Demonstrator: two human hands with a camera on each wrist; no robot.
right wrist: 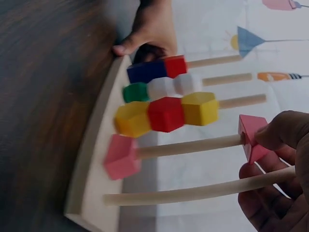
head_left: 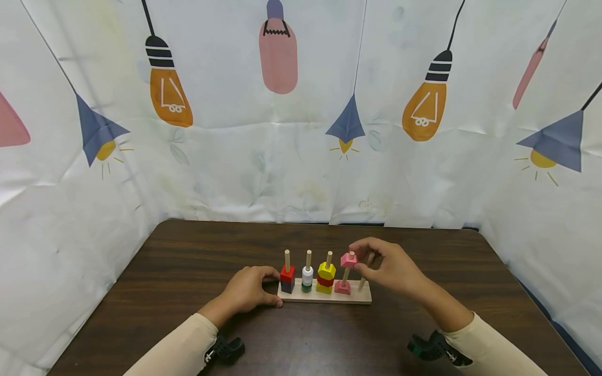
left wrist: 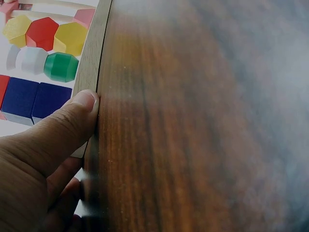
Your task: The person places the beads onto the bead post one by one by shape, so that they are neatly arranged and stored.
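A wooden peg board (head_left: pixel 324 299) with a row of upright pegs lies on the table. My left hand (head_left: pixel 248 289) grips its left end, the thumb (left wrist: pixel 81 104) on the front edge. My right hand (head_left: pixel 392 266) pinches a pink block (head_left: pixel 348 260) at the tip of the fourth peg, with the peg's end in its hole. Another pink block (head_left: pixel 342 287) sits at that peg's foot. The bare fifth peg (right wrist: pixel 193 191) passes close by my right fingers. Other pegs bear a red block (head_left: pixel 287 274) over dark blue, white pieces (head_left: pixel 307 275) over green, and yellow-red-yellow pieces (right wrist: pixel 166 114).
The dark brown wooden table (head_left: pixel 188 261) extends around the board. A white cloth with printed lamps and bulbs (head_left: pixel 282 172) hangs behind and on both sides. Black wrist devices (head_left: pixel 226 349) sit below both cream sleeves (head_left: pixel 174 350).
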